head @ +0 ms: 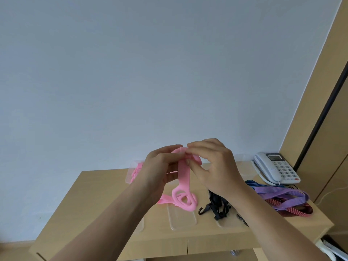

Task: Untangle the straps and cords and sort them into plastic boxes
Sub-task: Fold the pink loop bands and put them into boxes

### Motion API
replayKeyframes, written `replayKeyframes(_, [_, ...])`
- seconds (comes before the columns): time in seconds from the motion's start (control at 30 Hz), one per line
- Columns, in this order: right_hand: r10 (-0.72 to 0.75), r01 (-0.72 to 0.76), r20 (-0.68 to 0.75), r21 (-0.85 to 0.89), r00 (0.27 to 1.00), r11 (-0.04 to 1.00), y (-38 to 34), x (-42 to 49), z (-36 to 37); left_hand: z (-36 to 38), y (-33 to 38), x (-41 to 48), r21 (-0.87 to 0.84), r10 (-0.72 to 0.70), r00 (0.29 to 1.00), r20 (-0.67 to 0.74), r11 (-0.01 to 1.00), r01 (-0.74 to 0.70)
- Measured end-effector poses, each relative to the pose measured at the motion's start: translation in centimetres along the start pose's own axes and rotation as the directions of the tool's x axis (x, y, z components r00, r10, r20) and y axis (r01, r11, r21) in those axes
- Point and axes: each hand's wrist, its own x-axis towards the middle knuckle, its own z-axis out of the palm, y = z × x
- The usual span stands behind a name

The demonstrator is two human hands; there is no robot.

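Observation:
A pink strap (183, 178) hangs between both hands above the wooden table (98, 200). My left hand (160, 166) and my right hand (214, 164) both pinch its top end, close together. Its lower part coils in loops just above the table. A clear plastic box (131, 173) at the back left holds more pink straps. A black cord with hooks (216, 206) lies tangled under my right forearm. Purple, blue and dark red straps (282, 198) lie piled at the right.
A clear lid (182, 217) lies flat near the table's front, another is partly hidden by my left arm. A grey telephone (275, 168) sits at the back right. A wooden cabinet (323, 129) stands to the right.

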Motion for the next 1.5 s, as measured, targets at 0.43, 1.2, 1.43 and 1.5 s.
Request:
replayKeyframes(0.43, [0.291,-0.309,0.105,0.26,0.951,0.915,0.4,0.4,-0.6,0.8,0.0,0.3,-0.03,0.029,0.995,-0.093,0.999,-0.032])
replayKeyframes(1.2, [0.326,-0.326,0.022,0.135,0.945,0.936,1.0,0.4,-0.6,1.2,-2.2,0.8,-0.346,-0.286,0.955,0.082,0.89,0.297])
replayKeyframes(1.43, [0.122,-0.12,-0.084,0.029,0.989,0.992,0.5,-0.2,-0.5,1.3,-1.8,0.9,-0.31,-0.199,0.976,0.093,0.925,0.219])
replayKeyframes(1.5, [0.099,-0.098,-0.087,0.013,0.991,0.995,0.4,-0.3,-0.4,1.4,-1.7,0.9,-0.278,-0.183,0.978,0.099,0.939,0.203])
